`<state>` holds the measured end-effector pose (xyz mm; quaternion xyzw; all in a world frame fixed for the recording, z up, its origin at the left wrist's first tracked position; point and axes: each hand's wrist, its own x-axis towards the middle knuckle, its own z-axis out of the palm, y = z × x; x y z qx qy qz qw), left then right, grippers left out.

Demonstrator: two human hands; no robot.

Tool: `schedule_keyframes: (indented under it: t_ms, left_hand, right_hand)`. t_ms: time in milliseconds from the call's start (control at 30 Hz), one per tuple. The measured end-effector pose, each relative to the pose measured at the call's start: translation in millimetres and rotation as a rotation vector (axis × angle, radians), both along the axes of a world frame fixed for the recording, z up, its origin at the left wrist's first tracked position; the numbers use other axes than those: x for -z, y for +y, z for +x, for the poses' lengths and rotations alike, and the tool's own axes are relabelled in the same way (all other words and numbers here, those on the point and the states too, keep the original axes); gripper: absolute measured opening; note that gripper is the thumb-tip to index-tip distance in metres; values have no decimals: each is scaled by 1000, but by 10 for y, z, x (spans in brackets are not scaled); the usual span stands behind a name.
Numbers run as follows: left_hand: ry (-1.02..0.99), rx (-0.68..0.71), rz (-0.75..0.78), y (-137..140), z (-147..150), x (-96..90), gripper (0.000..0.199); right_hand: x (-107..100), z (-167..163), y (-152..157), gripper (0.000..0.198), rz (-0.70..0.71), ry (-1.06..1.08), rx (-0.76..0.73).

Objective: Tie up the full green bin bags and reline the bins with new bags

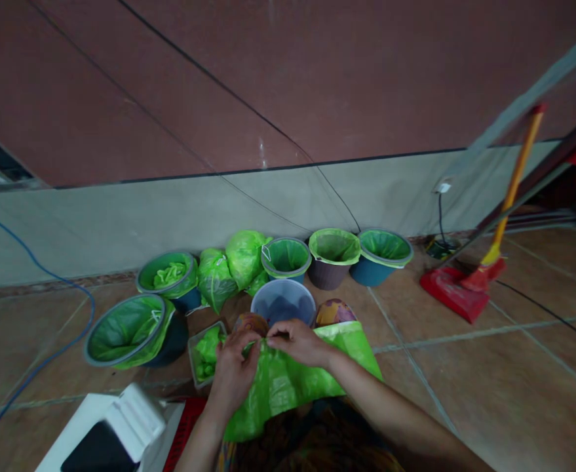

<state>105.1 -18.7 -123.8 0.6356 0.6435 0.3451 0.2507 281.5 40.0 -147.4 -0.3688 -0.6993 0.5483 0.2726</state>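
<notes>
A bright green plastic bag (pixel 288 387) lies spread across my lap. Fingers of my left hand (pixel 238 367) pinch its upper left edge. Close beside it, my right hand (pixel 300 342) is closed on the same edge, with its fingertips nearly meeting the left ones. What exactly lies between the fingertips is too small to make out. Just beyond my hands stands a pale grey-blue bucket (pixel 284 301) between my knees, which are covered in patterned cloth. To the left of my left hand is a clear tray (pixel 192 354) holding crumpled green plastic (pixel 209 351).
Several bins lined with green bags, such as the dark bin (pixel 172 341), stand left and along the wall. Two filled green bags (pixel 245 259) sit among them. A red dustpan (pixel 457 295) and yellow-handled broom (pixel 516 177) are right. A white device (pixel 135 419) lies lower left, near a blue hose (pixel 46 373).
</notes>
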Motion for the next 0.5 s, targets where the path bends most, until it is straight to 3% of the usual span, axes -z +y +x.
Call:
schedule_keyframes:
  t_ms: [200, 500]
  left_hand:
    - [3, 4, -31, -9, -18, -14, 22]
    - [-411, -63, -62, 4, -63, 54, 23]
  right_hand:
    - [39, -66, -1, 15, 62, 25, 9]
    - [88, -260, -134, 19, -34, 221, 180]
